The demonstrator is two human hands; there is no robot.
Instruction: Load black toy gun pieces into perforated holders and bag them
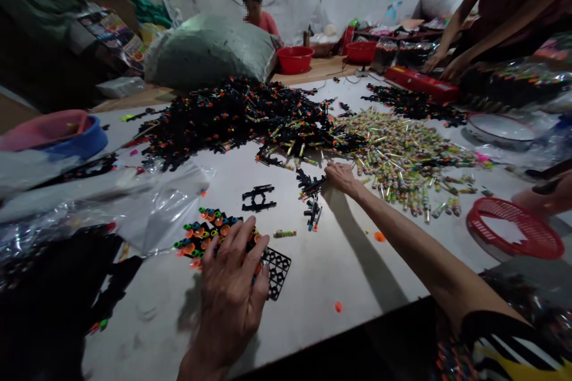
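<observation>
- Across the middle of the frame, white table (134, 333), one, carries everything within reach.
- Upper left of centre, green sack (210, 50), one, lying bulky on its side, probably parked back to spare work space.
- Upper centre, black parts pile (232, 113), heaped loose, likely as stock; too many to count.
- Right of centre, yellowish tube heap (402, 155), mostly apart from the black pile, perhaps for easy picking; too many to count.
- Lower centre, left hand (232, 286), one: fingers a bit spread, laid over the tipped parts (201, 232), seemingly to steady them; over a dozen orange/green tips, exact count hidden.
- Centre, right hand (342, 178), one: fingers bunched against small black parts (308, 184); tips hidden, can't tell gripping or touching. Several parts, overlapping.
- Lower centre, black grid (277, 271), one, sticking out beside left thumb.
- Centre, black frame piece (259, 198), one, set apart.
- Just below, single tube (285, 233), one, loose.
- Lower right of centre, orange bits (379, 237), two, likely strays.
</observation>
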